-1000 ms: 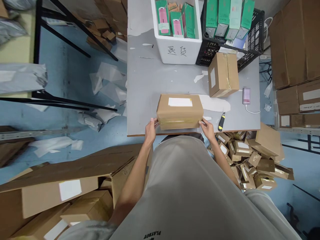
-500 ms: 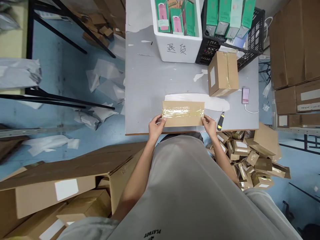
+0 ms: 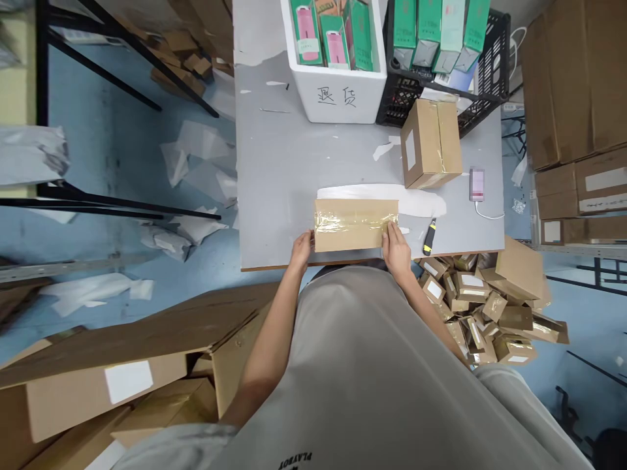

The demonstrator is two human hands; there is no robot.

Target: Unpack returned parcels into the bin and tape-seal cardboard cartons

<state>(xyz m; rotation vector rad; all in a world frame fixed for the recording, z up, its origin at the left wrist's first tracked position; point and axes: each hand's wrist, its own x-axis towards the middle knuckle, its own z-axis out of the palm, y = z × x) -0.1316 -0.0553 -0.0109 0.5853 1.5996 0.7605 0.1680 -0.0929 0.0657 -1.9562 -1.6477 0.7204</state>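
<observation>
Carton [image 3: 350, 241]: matt brown cardboard, its upper face crossed by glossy, wrinkled transparent tape [image 3: 347, 218]. Table [image 3: 284, 176]: smooth grey top with a soft sheen and a brown, wood-like edge, bearing a matt white strip [image 3: 422, 203] that looks like paper; cutter [image 3: 429, 238]: black and yellow plastic. Bin [image 3: 337, 94]: smooth white foam-like walls; crate [image 3: 398, 98]: black perforated plastic; garment [image 3: 372, 365]: matt grey cloth; floor [image 3: 122, 156]: smooth, blue, faintly glossy

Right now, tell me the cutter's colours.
Cutter: black and yellow, best in the head view.
</observation>
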